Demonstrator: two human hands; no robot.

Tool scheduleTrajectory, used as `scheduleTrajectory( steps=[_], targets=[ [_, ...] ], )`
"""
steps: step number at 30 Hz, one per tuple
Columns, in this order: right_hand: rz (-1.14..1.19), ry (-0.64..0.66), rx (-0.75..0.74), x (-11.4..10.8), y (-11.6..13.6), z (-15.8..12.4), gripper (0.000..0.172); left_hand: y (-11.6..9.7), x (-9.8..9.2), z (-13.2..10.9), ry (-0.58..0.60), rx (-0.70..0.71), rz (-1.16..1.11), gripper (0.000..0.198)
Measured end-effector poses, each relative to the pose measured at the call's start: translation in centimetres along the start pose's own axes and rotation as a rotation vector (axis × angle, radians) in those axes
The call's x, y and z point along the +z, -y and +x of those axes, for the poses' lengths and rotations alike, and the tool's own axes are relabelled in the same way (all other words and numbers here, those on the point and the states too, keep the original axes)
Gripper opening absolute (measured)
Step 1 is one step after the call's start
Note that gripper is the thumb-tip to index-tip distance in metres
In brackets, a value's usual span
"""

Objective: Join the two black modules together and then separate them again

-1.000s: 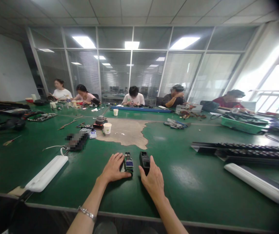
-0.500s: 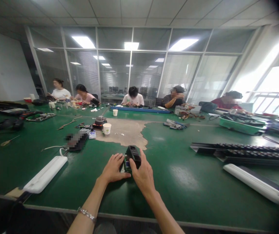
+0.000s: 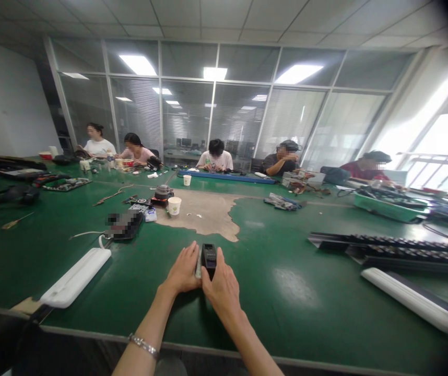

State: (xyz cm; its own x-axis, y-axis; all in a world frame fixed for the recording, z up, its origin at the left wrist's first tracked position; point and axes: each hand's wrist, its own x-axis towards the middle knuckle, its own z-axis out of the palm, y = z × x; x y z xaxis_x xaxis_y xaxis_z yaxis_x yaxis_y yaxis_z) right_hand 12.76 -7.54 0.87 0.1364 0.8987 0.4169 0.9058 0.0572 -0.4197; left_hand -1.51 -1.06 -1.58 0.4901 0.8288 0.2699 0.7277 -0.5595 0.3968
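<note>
In the head view, a black plastic housing (image 3: pixel 209 257) stands upright on the green table in front of me, with rectangular openings in its top. My right hand (image 3: pixel 223 282) grips it from the right, thumb on the near side and fingers along the far side. Against its left side is a circuit board (image 3: pixel 198 267), of which only a thin pale edge shows. My left hand (image 3: pixel 185 268) presses on that board from the left, fingers together and pointing away from me. Most of the board is hidden between hand and housing.
White power strips lie at left (image 3: pixel 75 278) and right (image 3: pixel 412 300). A paper cup (image 3: pixel 174 206) stands on the bare patch ahead. Black metal rails (image 3: pixel 388 245) and a green basket (image 3: pixel 390 206) are at right. Several people sit across the green table (image 3: pixel 286 324).
The housing has turned from a tilt to upright and come against the board, whose green face no longer shows. My hands have moved closer together.
</note>
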Motion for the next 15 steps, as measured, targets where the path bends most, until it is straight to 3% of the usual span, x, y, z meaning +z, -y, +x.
scheduleTrajectory(
  steps=[5,15],
  targets=[
    [-0.036,0.025,0.011,0.30,-0.13,-0.42,0.068,0.35,0.44,-0.15,-0.019,0.029,-0.034,0.106],
    [-0.062,0.037,0.034,-0.12,0.53,0.47,0.078,0.43,0.54,-0.10,-0.007,0.000,-0.070,0.101]
  ],
)
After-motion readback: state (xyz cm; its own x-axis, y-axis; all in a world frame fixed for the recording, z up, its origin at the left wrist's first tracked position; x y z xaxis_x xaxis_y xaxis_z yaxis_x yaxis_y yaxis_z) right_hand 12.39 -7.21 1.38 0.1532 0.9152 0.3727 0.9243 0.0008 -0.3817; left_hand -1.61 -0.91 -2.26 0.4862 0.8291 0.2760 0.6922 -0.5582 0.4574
